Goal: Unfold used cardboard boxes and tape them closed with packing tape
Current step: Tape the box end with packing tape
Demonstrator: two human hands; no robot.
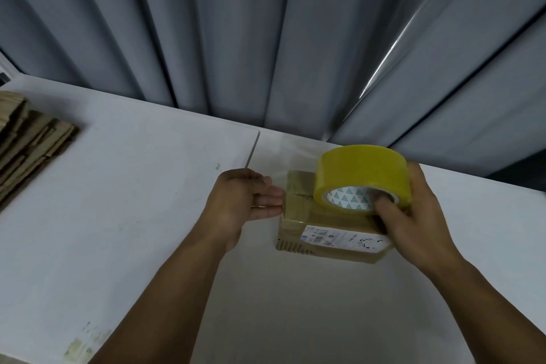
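Right hand (pixel 419 221) is clamped on the yellow tape roll (pixel 360 168), fingers hooked into the core, thumb round the outside. Right under it the small cardboard box (pixel 298 216) is sat on the white table (pixel 147 216), label (pixel 339 238) up. Left hand (pixel 245 201) is kept straight-fingered, tips touching the box's end. Flattened cardboard (pixel 26 145) is stacked well past the left hand.

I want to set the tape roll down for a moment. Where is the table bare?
Bare: the wide stretch between the flattened cardboard stack and the left hand; the near table in front of the box. Crowded: around the box, where the right hand holds the tape roll.
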